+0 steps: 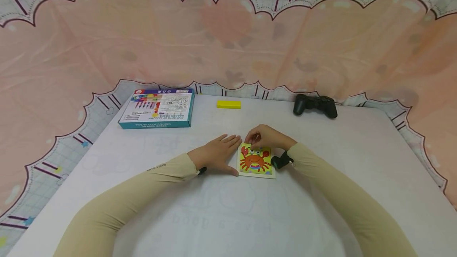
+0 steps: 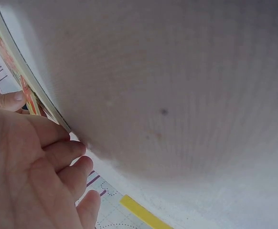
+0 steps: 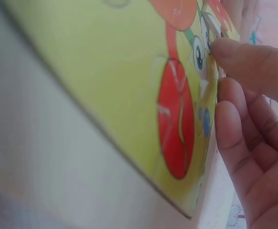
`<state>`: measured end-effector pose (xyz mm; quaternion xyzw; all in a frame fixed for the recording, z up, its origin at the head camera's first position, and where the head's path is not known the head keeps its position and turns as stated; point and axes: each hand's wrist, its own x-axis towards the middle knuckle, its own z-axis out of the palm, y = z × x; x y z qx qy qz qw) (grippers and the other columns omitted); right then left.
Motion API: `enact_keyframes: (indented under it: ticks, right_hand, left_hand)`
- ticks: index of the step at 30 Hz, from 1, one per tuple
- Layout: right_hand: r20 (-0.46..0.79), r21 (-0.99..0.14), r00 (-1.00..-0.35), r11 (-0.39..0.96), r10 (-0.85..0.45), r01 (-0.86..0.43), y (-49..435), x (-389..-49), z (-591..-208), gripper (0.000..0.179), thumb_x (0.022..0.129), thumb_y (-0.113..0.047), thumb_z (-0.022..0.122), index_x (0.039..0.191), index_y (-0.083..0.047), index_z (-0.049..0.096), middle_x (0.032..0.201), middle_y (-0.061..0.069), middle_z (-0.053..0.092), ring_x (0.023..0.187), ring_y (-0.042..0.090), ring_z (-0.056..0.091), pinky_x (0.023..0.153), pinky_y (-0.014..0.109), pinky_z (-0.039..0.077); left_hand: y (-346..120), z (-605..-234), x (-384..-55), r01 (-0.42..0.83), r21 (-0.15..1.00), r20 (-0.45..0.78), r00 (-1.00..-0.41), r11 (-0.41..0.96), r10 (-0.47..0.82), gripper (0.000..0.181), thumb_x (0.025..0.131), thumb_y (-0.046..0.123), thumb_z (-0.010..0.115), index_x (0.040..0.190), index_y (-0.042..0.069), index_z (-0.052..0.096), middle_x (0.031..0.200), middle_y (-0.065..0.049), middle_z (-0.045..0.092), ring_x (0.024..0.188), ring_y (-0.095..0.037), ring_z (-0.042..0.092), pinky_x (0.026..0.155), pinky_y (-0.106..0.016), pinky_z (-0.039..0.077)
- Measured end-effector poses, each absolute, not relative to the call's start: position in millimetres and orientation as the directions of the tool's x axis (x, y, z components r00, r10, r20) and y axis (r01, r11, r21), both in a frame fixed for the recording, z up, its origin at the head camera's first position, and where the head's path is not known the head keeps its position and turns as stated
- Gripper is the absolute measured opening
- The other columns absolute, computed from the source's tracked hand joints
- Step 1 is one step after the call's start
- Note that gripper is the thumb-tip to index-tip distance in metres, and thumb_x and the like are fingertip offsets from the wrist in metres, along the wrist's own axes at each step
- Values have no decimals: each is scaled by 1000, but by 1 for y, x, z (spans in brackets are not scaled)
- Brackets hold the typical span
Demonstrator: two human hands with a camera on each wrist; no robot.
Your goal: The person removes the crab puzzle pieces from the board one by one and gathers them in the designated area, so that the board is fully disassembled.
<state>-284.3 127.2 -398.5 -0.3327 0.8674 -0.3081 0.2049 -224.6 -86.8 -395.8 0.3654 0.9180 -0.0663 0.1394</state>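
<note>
A small crab jigsaw puzzle (image 1: 255, 163) in a pale frame lies on the white table, its red crab on a yellow ground. My left hand (image 1: 217, 154) is spread along its left side, the thumb at the lower left corner and the fingertips by the upper left one. In the left wrist view, the fingers lie loosely extended at the edge of the board. My right hand (image 1: 265, 136) reaches over the puzzle's top edge and pinches a puzzle piece there with thumb and fingertips. The right wrist view has the thumb (image 3: 244, 57) beside the crab's eyes; the fingers partly hide the piece.
Behind the puzzle lies a yellow block (image 1: 229, 104). A flat teal-and-white box (image 1: 157, 108) sits at the back left, and a black game controller (image 1: 315, 106) at the back right. A patterned curtain (image 1: 228, 43) hangs behind the table.
</note>
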Motion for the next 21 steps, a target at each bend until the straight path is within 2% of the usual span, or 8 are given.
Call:
enact_keyframes:
  ticks: [21]
  right_hand:
    - [-141, -681, -723, 596, -677, -426, 127, -282, -398, 13, 81, -7, 72, 94, -6, 71, 81, 3, 65, 73, 11, 53, 70, 19, 49]
  left_hand:
    - [-86, -395, -224, 683, -28, -310, -700, 729, 644, 108, 77, 75, 52, 151, 7, 12, 159, -7, 13, 148, -21, 12, 122, -38, 9]
